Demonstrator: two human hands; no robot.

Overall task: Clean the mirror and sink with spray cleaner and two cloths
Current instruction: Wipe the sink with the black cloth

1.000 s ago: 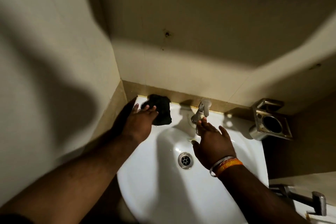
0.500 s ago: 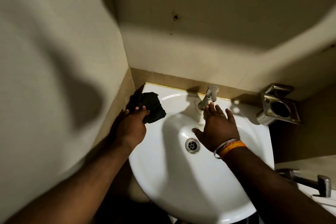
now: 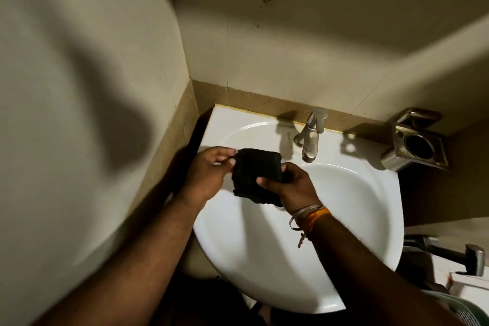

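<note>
A steel tumbler holder [image 3: 412, 144] hangs on the tiled wall [image 3: 317, 42].

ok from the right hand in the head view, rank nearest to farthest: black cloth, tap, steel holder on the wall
1. black cloth: gripped in the right hand itself, over the basin.
2. tap: just beyond the hand, at the sink's back rim.
3. steel holder: farthest, on the wall to the right.
</note>
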